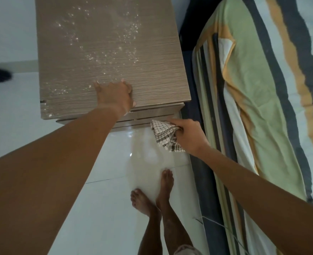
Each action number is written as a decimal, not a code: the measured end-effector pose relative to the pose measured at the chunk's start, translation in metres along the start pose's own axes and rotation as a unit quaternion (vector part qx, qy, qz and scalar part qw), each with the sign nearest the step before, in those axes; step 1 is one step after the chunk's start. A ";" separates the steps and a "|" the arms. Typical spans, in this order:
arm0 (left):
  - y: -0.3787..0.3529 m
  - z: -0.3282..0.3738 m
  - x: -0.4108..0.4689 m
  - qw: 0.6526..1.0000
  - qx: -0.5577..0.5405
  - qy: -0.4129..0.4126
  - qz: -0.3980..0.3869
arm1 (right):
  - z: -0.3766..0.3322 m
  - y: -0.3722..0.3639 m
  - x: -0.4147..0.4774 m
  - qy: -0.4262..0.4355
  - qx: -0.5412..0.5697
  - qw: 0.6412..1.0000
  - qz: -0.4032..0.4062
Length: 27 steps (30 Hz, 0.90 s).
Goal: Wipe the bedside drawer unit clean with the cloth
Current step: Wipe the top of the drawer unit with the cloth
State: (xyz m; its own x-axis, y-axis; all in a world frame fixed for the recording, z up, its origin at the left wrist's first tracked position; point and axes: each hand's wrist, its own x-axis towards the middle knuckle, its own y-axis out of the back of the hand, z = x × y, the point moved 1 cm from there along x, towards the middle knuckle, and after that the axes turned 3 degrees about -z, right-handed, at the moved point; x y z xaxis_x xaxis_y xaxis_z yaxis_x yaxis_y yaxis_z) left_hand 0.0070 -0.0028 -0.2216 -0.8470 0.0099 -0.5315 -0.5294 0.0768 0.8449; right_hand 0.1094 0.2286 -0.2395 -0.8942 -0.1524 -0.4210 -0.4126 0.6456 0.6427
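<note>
The bedside drawer unit [111, 52] fills the far left of the scene, a boxy cabinet with a flat rectangular top of grey-brown laminate with fine straight grain lines. White specks and a hazy film are scattered across that top, thickest toward its far half and along its near left corner. The left hand [115, 97] lies palm down on the near edge of the top, fingers spread flat on the wood and holding nothing. Below that edge the drawer fronts show as narrow stepped strips. The right hand [187, 133] is closed around the cloth [165, 135], a soft crumpled white fabric with a dark grid check, bunched against the near right corner of the drawer fronts. Underfoot is a glossy pale tiled floor [115, 199] with two bare feet [152, 192] on it. To the right runs a bed [262, 107] under a rumpled sheet striped green, mustard, white and dark grey.
</note>
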 end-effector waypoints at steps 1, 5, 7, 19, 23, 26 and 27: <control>0.002 0.001 -0.001 1.000 0.001 -0.001 -0.003 | -0.007 0.006 0.001 -0.027 0.058 0.998 -0.019; 0.021 -0.001 -0.002 0.999 -0.027 -0.012 -0.044 | -0.048 0.046 0.027 -0.107 0.358 0.923 -0.093; 0.038 -0.005 0.002 0.993 -0.079 -0.009 -0.084 | -0.069 0.067 0.047 -0.131 0.448 0.878 -0.109; 0.127 -0.049 0.107 0.991 -0.133 -0.012 -0.013 | -0.135 0.143 0.234 -0.115 0.364 0.925 -0.002; 0.149 -0.067 0.150 0.995 -0.097 -0.002 -0.001 | -0.157 0.169 0.321 -0.037 0.219 0.965 0.137; 0.146 -0.077 0.173 0.997 -0.058 0.004 -0.043 | -0.176 0.185 0.372 0.026 0.136 0.969 0.205; 0.142 -0.080 0.178 0.997 -0.059 0.002 -0.056 | -0.178 0.186 0.388 0.035 0.114 0.970 0.213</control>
State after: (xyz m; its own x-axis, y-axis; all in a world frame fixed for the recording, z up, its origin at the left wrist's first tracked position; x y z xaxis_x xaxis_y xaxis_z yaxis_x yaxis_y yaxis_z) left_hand -0.2234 -0.0699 -0.1916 -0.7825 0.0038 -0.6226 -0.6223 -0.0400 0.7818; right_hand -0.3453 0.1565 -0.1700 -0.9880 0.1190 -0.0986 0.0388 0.8083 0.5875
